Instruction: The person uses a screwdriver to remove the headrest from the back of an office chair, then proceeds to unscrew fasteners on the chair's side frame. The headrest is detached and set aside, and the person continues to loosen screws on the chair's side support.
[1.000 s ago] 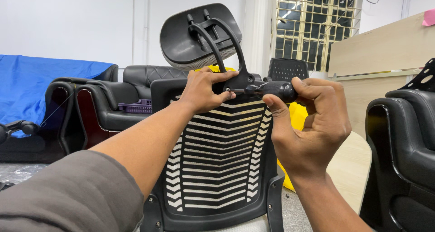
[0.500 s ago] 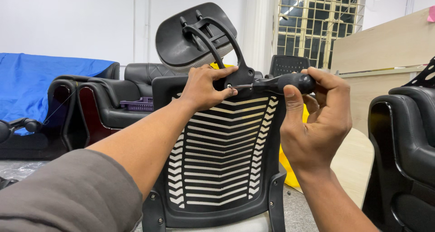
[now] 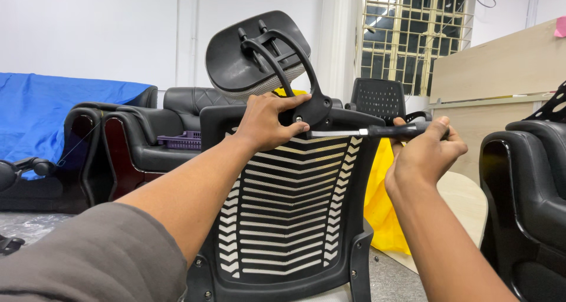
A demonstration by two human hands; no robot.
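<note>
Right hand (image 3: 425, 154) shifted right since earlier frame, drawing screwdriver (image 3: 377, 131) back; shaft now lies level, tip clear of bracket (image 3: 312, 109). Right fingers closed round black handle. Left hand (image 3: 268, 120) clamped on bracket at top edge of chair back (image 3: 286, 207), thumb beside screw. Headrest (image 3: 254, 51) tilted above on curved arm. Beyond: yellow bag (image 3: 383, 202), second chair back (image 3: 378, 98), black sofas (image 3: 141, 137), blue cover (image 3: 41, 110), barred window (image 3: 413, 25).

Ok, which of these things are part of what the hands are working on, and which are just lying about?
In use:
left hand
right hand
screwdriver
headrest bracket
chair back

Lying about:
purple basket
blue cover
black sofa
yellow bag
</note>
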